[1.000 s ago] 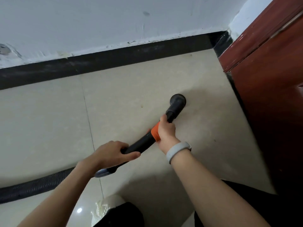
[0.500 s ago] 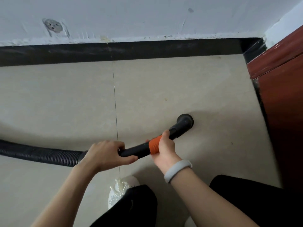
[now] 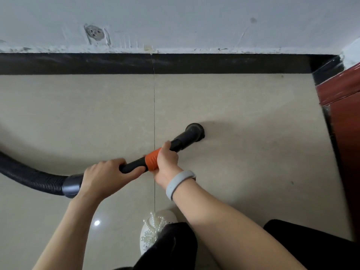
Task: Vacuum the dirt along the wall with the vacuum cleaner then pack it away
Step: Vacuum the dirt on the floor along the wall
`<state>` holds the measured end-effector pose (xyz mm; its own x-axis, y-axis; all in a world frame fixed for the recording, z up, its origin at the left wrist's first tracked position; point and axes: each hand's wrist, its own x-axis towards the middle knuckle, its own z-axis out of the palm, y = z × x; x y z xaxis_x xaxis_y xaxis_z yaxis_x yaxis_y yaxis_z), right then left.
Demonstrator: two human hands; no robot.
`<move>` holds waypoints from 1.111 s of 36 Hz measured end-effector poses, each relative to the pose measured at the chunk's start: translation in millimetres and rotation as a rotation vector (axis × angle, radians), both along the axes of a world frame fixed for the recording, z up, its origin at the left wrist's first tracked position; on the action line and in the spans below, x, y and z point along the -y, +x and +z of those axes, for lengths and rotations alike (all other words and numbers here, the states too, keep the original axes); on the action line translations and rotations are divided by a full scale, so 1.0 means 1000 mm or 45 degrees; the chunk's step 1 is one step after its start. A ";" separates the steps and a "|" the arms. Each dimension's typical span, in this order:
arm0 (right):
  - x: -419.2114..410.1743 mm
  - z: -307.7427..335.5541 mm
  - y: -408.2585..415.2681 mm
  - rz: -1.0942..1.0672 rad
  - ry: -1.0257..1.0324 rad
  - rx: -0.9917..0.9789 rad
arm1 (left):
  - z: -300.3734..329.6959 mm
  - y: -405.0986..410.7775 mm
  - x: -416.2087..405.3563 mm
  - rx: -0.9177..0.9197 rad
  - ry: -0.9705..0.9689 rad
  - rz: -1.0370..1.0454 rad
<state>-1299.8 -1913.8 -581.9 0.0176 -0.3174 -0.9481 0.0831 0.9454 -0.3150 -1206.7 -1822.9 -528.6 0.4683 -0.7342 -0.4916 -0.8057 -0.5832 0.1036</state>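
I hold a black vacuum wand (image 3: 181, 142) with an orange collar (image 3: 152, 161). Its round nozzle (image 3: 194, 131) sits on the beige tiled floor (image 3: 243, 152), well short of the wall. My right hand (image 3: 166, 162) grips the wand at the orange collar. My left hand (image 3: 106, 177) grips the wand further back, beside the grey cuff (image 3: 71, 185). From there the ribbed black hose (image 3: 29, 177) curves away to the left edge. The vacuum's body is out of view. A few dark specks lie on the tiles at the right.
A white wall (image 3: 175, 20) with a black skirting board (image 3: 175, 63) runs across the top. A red-brown wooden door or cabinet (image 3: 346, 121) closes off the right side. My white beaded shoe (image 3: 153, 228) and dark trouser legs stand at the bottom.
The view has swung left and squared up to the wall. The nozzle has drawn back from the right corner, and the hose now curves out to the left.
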 end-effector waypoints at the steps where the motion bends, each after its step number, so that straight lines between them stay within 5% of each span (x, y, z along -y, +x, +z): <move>1: -0.001 -0.001 0.003 0.044 -0.007 0.002 | -0.002 0.000 -0.004 0.005 0.007 0.019; 27: -0.001 0.010 0.045 0.677 -0.033 -0.100 | -0.006 0.015 -0.057 -0.059 -0.059 0.435; 40: 0.106 0.027 0.041 0.785 -0.361 -0.245 | -0.021 -0.003 0.053 -0.165 -0.190 0.395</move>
